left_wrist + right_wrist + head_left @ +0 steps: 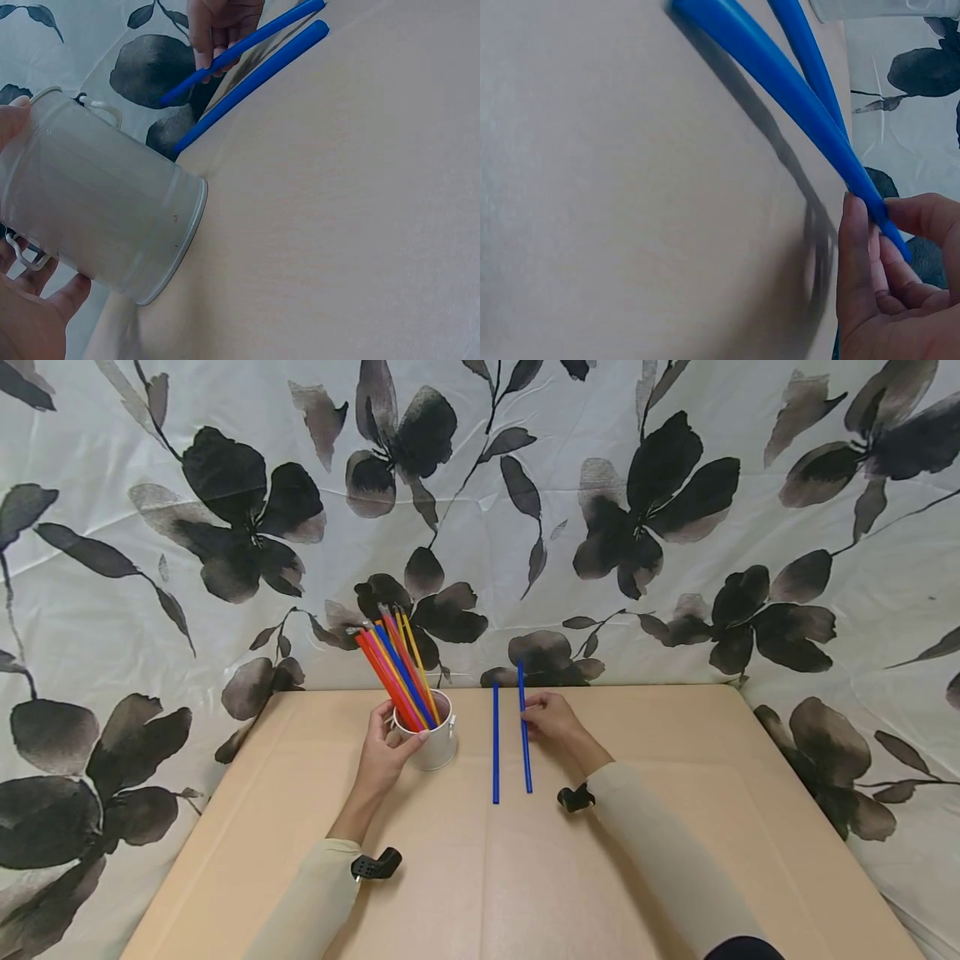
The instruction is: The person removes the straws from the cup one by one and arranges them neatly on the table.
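Note:
A small white pail (437, 750) with side handles stands at the table's back, left of centre. My left hand (382, 756) grips it, thumb at the front near the rim and fingers round the left side. Several slim coloured sticks (397, 672), red, orange, pink, blue and yellow, lean leftward in it. To its right one blue stick (496, 743) lies on the table, pointing away from me. Beside that, my right hand (553, 720) pinches a second blue stick (810, 112) near its far end between thumb and fingers. In the right wrist view, this stick casts a shadow on the table.
The light wooden-coloured tabletop (637, 860) ends at a back edge just beyond the hands. A white cloth (525, 552) with dark flowers hangs behind it and shows along both sides. Each wrist carries a black strapped device (377, 864).

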A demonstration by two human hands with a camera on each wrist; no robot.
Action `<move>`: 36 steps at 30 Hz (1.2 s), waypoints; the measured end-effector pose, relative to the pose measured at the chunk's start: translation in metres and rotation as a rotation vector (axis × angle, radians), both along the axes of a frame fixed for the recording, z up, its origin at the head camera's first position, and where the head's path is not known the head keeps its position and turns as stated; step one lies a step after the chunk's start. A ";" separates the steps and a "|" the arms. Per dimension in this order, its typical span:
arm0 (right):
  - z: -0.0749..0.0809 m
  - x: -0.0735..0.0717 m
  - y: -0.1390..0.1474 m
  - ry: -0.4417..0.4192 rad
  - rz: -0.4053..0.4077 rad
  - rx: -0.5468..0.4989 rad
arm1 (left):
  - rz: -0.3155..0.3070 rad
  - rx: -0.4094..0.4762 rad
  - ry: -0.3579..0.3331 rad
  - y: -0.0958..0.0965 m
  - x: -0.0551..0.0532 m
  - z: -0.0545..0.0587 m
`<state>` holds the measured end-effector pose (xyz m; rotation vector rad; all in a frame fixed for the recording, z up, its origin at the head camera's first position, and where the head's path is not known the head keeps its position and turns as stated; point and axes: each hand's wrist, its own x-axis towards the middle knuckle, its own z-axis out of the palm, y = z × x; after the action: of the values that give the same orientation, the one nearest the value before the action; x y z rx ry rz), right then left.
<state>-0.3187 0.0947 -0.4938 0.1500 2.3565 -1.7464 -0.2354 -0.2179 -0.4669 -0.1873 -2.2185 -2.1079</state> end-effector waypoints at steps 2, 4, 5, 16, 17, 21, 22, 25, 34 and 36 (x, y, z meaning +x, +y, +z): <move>0.000 0.001 -0.001 -0.006 -0.005 0.032 | -0.001 -0.004 0.000 0.000 0.000 0.000; 0.000 0.002 -0.002 -0.008 -0.009 0.060 | -0.002 -0.008 0.001 0.001 0.000 0.000; 0.000 0.002 -0.002 -0.010 -0.012 0.074 | -0.003 -0.009 0.004 0.001 0.000 0.000; -0.005 0.005 -0.011 0.082 -0.012 0.331 | -0.006 0.004 0.020 0.003 -0.003 -0.001; -0.005 0.005 -0.012 0.085 -0.013 0.349 | -0.006 0.004 0.020 0.003 -0.004 -0.001; -0.004 0.004 -0.012 0.096 -0.008 0.390 | 0.000 -0.001 0.016 0.004 -0.004 0.000; -0.004 0.003 -0.011 0.100 -0.006 0.395 | 0.000 0.000 0.017 0.004 -0.004 0.000; -0.005 0.001 -0.011 0.102 0.003 0.392 | 0.004 0.000 0.020 0.004 -0.004 0.001; -0.004 0.001 -0.014 0.091 0.006 0.369 | 0.003 -0.004 0.018 0.004 -0.005 0.003; -0.004 0.002 -0.015 0.087 0.004 0.371 | 0.004 -0.005 0.018 0.004 -0.004 0.003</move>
<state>-0.3170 0.0801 -0.4980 0.1260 2.7202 -1.3211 -0.2398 -0.2142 -0.4643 -0.2018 -2.2125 -2.0905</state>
